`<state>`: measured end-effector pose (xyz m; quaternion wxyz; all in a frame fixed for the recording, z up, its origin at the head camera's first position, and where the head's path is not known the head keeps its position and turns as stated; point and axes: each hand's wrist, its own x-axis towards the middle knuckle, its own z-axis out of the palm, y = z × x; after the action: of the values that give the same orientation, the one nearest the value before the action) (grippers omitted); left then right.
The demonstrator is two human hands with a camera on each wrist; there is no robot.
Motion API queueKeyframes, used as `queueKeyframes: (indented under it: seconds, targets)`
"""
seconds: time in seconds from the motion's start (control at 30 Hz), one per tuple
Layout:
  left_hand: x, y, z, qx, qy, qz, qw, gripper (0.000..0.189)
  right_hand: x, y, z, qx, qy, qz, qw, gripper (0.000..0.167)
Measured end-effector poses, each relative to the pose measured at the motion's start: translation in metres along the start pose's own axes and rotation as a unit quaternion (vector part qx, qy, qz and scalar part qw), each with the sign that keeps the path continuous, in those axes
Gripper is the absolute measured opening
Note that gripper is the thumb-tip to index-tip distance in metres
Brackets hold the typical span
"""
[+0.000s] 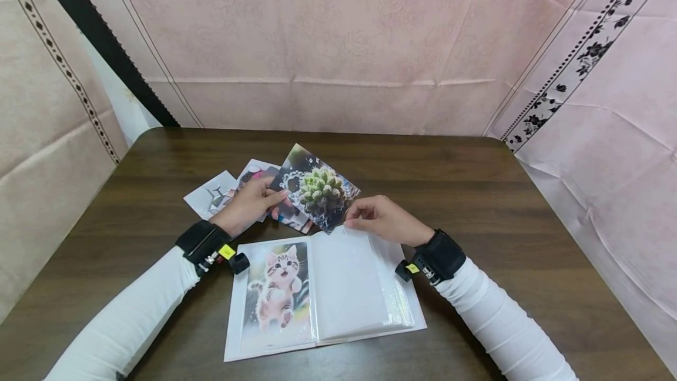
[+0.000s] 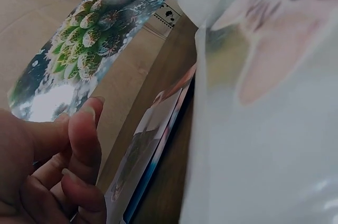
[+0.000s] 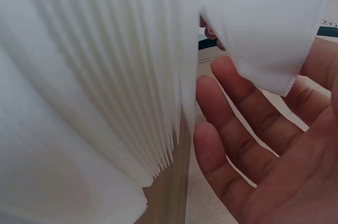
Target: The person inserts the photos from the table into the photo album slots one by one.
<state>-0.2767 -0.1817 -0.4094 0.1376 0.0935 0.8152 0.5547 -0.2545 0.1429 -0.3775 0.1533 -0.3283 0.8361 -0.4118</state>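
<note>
A photo of a green succulent point(image 1: 320, 188) tilts above the back edge of an open photo album point(image 1: 234, 325). My left hand point(image 1: 251, 203) pinches its left side between thumb and fingers. At the album's upper edge, my right hand point(image 1: 390, 220) pinches the corner of a white sleeve page point(image 1: 346, 284), near the photo's lower right corner. In the right wrist view that page corner point(image 3: 274, 71) is lifted between thumb and forefinger, the other fingers loosely bent. Whether the right fingers also touch the photo, I cannot tell. A kitten picture point(image 1: 277, 287) fills the album's left side.
Several loose photos point(image 1: 211, 194) lie overlapping on the brown wooden table point(image 1: 449, 175), behind and under the left hand. More sleeve pages point(image 3: 121, 49) stack beneath the lifted one. Pink patterned cloth point(image 1: 344, 34) hangs beyond the table's far edge.
</note>
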Motion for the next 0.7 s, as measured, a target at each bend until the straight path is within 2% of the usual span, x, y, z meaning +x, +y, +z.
queueKeyframes:
  seconds: [0.13,0.27,0.43,0.7]
  targets:
    - [0.0017,0.0003,0.0,0.005,0.003,-0.003,1.0,0.028,0.0003,-0.0014,-0.0006,-0.005,0.005,0.011,0.9999,0.011]
    - [0.0028,0.0006,0.0012,-0.008,-0.01,-0.002,0.9999,0.029,-0.0005,-0.0036,-0.0005,-0.001,0.003,0.023,0.9997,0.011]
    - [0.0025,-0.0005,0.0016,-0.019,-0.01,-0.001,0.9998,0.024,-0.0009,-0.0023,-0.0008,0.003,0.002,0.015,0.9999,0.01]
    - [0.0028,-0.0014,0.0004,-0.01,-0.001,0.0,1.0,0.021,-0.0014,-0.0009,-0.0046,0.012,-0.001,0.01,0.9999,0.005]
